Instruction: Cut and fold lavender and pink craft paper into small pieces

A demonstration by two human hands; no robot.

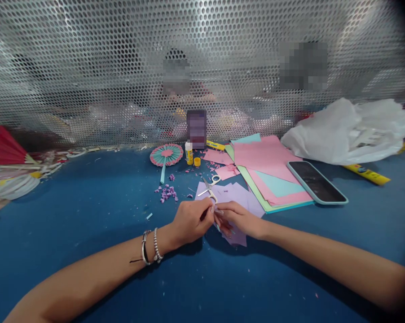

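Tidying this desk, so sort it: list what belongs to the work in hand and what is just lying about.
In hand: left hand and right hand pinching purple paper; scissors just beyond.
Lying about: phone, plastic bag, paper fan, glue bottle, pink sheets.

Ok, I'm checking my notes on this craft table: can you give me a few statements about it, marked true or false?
1. The small white-handled metal scissors lie on the lilac paper sheets, in neither hand. True.
2. The dark-screened phone in a pale teal case stands upright on its edge. False: it lies flat, screen up, overlapping the pink paper stack.
3. The silver bracelets sit on the right wrist. False: they are on the left wrist.
4. The left hand and right hand both pinch a small purple paper piece. True.
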